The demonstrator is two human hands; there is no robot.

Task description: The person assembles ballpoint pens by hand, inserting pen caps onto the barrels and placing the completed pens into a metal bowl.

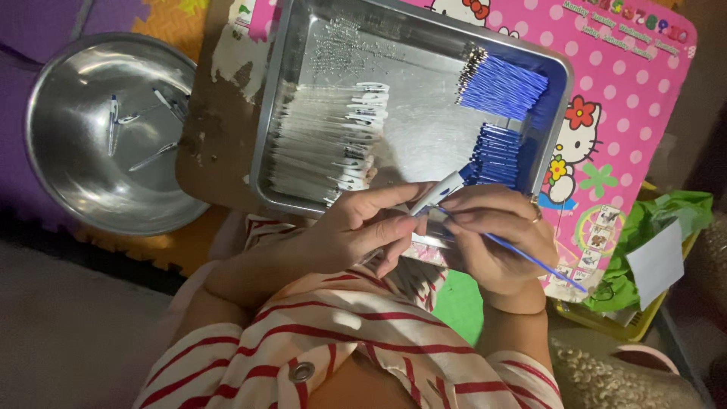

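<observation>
My left hand (356, 227) pinches a white pen barrel (438, 192) with a blue end, held just above the near rim of a metal tray (413, 30). My right hand (496, 238) holds a thin blue ink refill (534, 261) whose tip meets the barrel. Inside the tray lie a row of clear pen barrels (326, 144), a bundle of blue refills (501, 85) and a stack of blue caps (496, 155). Small silvery bits (341, 49) are scattered at the tray's far left.
A round steel bowl (57, 163) on the left holds several assembled pens (113, 121). The tray rests on a pink dotted cartoon board (628, 98). A green bag with a white paper (655, 246) sits in a yellow basket at the right. My red-striped shirt fills the bottom.
</observation>
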